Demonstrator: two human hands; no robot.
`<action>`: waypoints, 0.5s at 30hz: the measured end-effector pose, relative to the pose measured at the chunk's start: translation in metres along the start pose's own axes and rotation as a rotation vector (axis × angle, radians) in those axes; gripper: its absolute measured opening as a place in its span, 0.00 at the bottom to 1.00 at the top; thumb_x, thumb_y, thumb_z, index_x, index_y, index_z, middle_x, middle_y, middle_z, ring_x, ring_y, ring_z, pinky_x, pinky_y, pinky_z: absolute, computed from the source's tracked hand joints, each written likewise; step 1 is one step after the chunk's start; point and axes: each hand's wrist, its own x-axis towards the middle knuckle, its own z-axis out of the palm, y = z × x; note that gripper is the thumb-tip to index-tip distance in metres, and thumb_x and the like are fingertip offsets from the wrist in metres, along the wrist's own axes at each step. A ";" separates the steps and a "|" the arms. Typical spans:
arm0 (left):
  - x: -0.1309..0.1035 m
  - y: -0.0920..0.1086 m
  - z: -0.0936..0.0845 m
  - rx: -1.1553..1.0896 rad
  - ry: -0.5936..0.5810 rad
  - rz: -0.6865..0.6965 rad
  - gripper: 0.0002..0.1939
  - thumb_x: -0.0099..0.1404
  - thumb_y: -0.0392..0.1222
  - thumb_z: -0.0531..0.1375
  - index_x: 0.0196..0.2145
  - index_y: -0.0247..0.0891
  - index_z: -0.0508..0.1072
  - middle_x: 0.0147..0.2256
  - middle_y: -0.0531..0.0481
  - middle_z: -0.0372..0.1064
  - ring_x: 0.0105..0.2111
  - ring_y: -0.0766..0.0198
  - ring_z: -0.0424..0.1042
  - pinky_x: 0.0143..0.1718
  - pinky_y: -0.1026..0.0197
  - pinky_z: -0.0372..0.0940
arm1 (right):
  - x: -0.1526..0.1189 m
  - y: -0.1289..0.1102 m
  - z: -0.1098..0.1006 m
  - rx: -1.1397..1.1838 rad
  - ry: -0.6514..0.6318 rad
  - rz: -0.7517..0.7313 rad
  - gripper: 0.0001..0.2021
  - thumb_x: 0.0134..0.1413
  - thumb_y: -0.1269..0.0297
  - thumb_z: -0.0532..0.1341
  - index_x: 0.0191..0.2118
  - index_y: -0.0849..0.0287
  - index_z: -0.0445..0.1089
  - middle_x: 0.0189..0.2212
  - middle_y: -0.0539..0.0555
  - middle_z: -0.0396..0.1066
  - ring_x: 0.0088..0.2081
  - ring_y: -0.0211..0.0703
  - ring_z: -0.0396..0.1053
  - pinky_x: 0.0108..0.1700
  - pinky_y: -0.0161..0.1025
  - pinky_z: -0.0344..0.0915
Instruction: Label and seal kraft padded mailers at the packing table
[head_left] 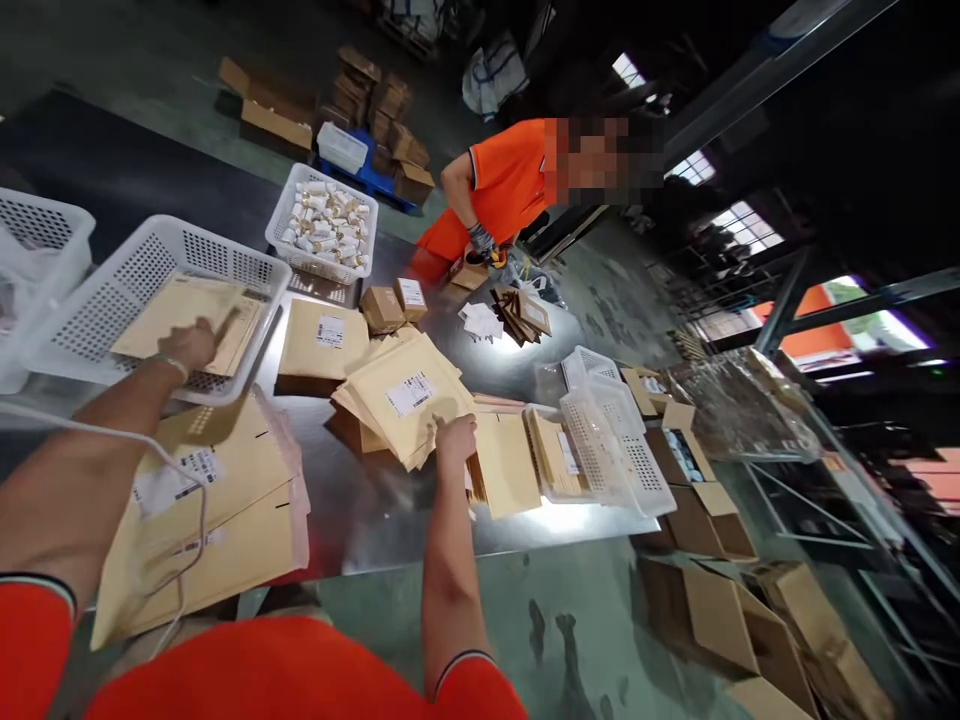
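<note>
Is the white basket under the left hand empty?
No. The white basket holds tan padded envelopes, and the left hand rests on top of them.

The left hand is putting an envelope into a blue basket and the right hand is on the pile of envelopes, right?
Not quite: the basket is white, not blue, as the head view shows. The left hand does rest on an envelope in it, and the right hand is on the pile of envelopes.
</note>
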 end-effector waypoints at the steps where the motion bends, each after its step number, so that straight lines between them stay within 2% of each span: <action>1: -0.007 -0.003 -0.016 0.011 0.015 -0.044 0.46 0.79 0.55 0.62 0.74 0.06 0.59 0.66 0.03 0.68 0.73 0.20 0.67 0.68 0.20 0.64 | -0.008 0.000 -0.002 0.029 0.018 -0.048 0.26 0.64 0.61 0.72 0.62 0.70 0.74 0.61 0.84 0.78 0.58 0.71 0.83 0.55 0.55 0.79; 3: -0.026 -0.016 -0.052 0.040 0.065 -0.093 0.38 0.83 0.50 0.54 0.72 0.08 0.62 0.68 0.07 0.68 0.72 0.22 0.69 0.69 0.20 0.63 | -0.027 0.000 -0.001 0.169 -0.012 -0.204 0.20 0.67 0.60 0.67 0.59 0.65 0.76 0.56 0.73 0.82 0.55 0.63 0.83 0.57 0.53 0.78; 4: -0.040 -0.027 -0.068 0.049 0.079 -0.095 0.37 0.84 0.52 0.51 0.72 0.10 0.64 0.69 0.12 0.68 0.73 0.21 0.68 0.69 0.19 0.63 | -0.037 -0.002 0.001 0.278 -0.063 -0.300 0.18 0.67 0.60 0.67 0.57 0.62 0.77 0.52 0.68 0.83 0.52 0.60 0.82 0.58 0.52 0.78; 5: -0.054 -0.039 -0.083 0.051 0.086 -0.075 0.38 0.85 0.56 0.47 0.72 0.14 0.66 0.69 0.21 0.70 0.73 0.22 0.67 0.70 0.20 0.62 | -0.046 -0.006 0.005 0.397 -0.125 -0.396 0.18 0.66 0.58 0.67 0.57 0.61 0.77 0.49 0.64 0.83 0.50 0.58 0.82 0.59 0.52 0.78; 6: -0.070 -0.051 -0.096 0.019 0.083 0.022 0.43 0.85 0.62 0.43 0.73 0.18 0.67 0.67 0.31 0.72 0.72 0.24 0.69 0.70 0.22 0.63 | -0.055 -0.011 0.010 0.511 -0.187 -0.480 0.20 0.65 0.56 0.68 0.58 0.60 0.78 0.49 0.63 0.83 0.50 0.57 0.81 0.61 0.53 0.78; 8: -0.102 -0.070 -0.108 -0.120 0.040 0.176 0.56 0.76 0.80 0.44 0.78 0.29 0.66 0.64 0.46 0.73 0.70 0.28 0.72 0.71 0.28 0.63 | -0.067 -0.024 0.021 0.676 -0.294 -0.595 0.29 0.61 0.51 0.72 0.65 0.58 0.76 0.57 0.64 0.82 0.56 0.58 0.80 0.66 0.55 0.76; 10: -0.129 -0.073 -0.103 -0.258 -0.049 0.276 0.66 0.62 0.92 0.51 0.78 0.37 0.68 0.65 0.52 0.72 0.70 0.28 0.71 0.70 0.32 0.65 | -0.075 -0.036 0.030 0.772 -0.440 -0.663 0.40 0.57 0.47 0.76 0.71 0.56 0.73 0.65 0.66 0.79 0.66 0.61 0.76 0.71 0.56 0.73; 11: -0.139 -0.067 -0.095 -0.316 -0.112 0.308 0.70 0.55 0.95 0.56 0.77 0.39 0.72 0.66 0.52 0.73 0.70 0.27 0.70 0.70 0.33 0.66 | -0.077 -0.039 0.032 0.803 -0.551 -0.683 0.43 0.54 0.45 0.78 0.72 0.56 0.73 0.66 0.65 0.78 0.68 0.62 0.75 0.71 0.56 0.73; 12: -0.147 -0.056 -0.083 -0.368 -0.176 0.340 0.72 0.49 0.96 0.60 0.74 0.39 0.75 0.66 0.50 0.74 0.71 0.27 0.70 0.69 0.34 0.68 | -0.080 -0.039 0.034 0.825 -0.680 -0.692 0.42 0.53 0.44 0.79 0.70 0.55 0.74 0.64 0.64 0.80 0.68 0.62 0.76 0.69 0.54 0.74; 14: -0.154 -0.028 -0.052 -0.467 -0.303 0.386 0.71 0.42 0.96 0.67 0.67 0.37 0.81 0.63 0.43 0.79 0.67 0.31 0.75 0.67 0.38 0.73 | -0.085 -0.029 0.033 0.850 -0.901 -0.663 0.34 0.52 0.43 0.80 0.59 0.56 0.81 0.53 0.60 0.85 0.60 0.61 0.81 0.62 0.51 0.79; 15: -0.154 -0.013 -0.035 -0.506 -0.336 0.395 0.65 0.49 0.93 0.68 0.66 0.36 0.81 0.62 0.41 0.81 0.65 0.36 0.77 0.66 0.40 0.75 | -0.088 -0.019 0.032 0.867 -0.943 -0.618 0.28 0.52 0.44 0.79 0.53 0.57 0.82 0.46 0.57 0.86 0.55 0.59 0.83 0.58 0.50 0.81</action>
